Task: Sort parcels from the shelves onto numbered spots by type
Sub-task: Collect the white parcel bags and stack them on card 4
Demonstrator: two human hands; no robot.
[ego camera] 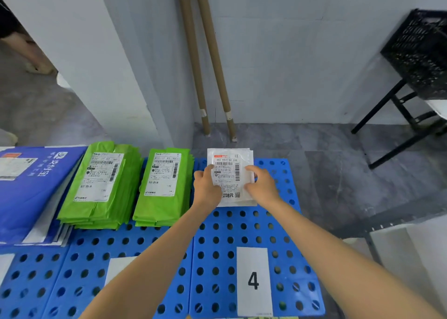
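A small white parcel (229,157) with a printed label lies on a thin stack of like white parcels at the far end of the blue perforated panel (242,226) marked with a white card "4" (253,281). My left hand (206,184) holds its left edge, thumb on top. My right hand (262,184) holds its right edge the same way. To the left stand two stacks of green parcels (167,185) (101,185), and further left a pile of blue envelopes (29,190).
Two brown tubes (208,59) lean in the wall corner behind the panel. A black crate (420,52) sits on a black metal stand (391,115) at the right. A white shelf edge (406,243) is at the right. My left arm partly covers another white card (118,268).
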